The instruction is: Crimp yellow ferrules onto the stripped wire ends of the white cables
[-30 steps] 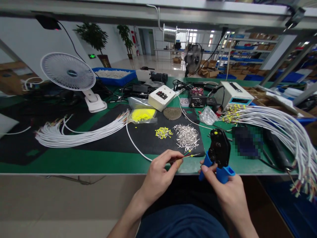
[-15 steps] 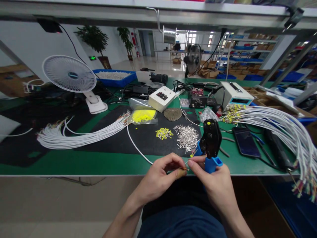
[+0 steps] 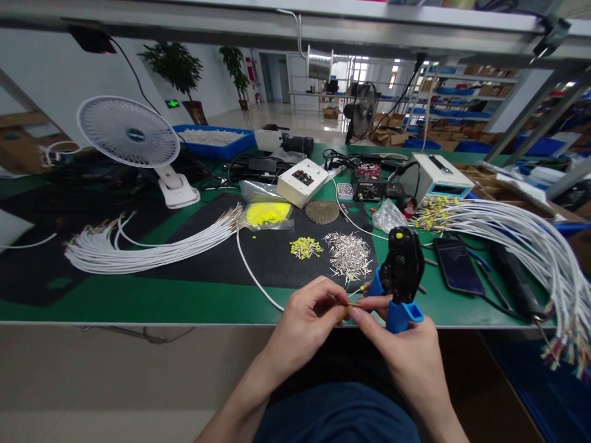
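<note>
My left hand pinches the stripped end of a thin white cable just over the bench's front edge. The cable runs back to the left across the black mat. My right hand grips the blue handles of a black crimping tool, held upright, while its thumb and forefinger meet my left fingertips at the wire ends. A small yellow ferrule shows at the wire tips beside the tool.
On the mat lie a heap of silver terminals and a few yellow ferrules. White cable bundles lie at left and right. A phone, a white fan, a control box and a bagged yellow pile stand behind.
My right hand carried the crimping tool leftward until its fingers met my left fingertips at the wire ends. My left hand stayed near the bench edge.
</note>
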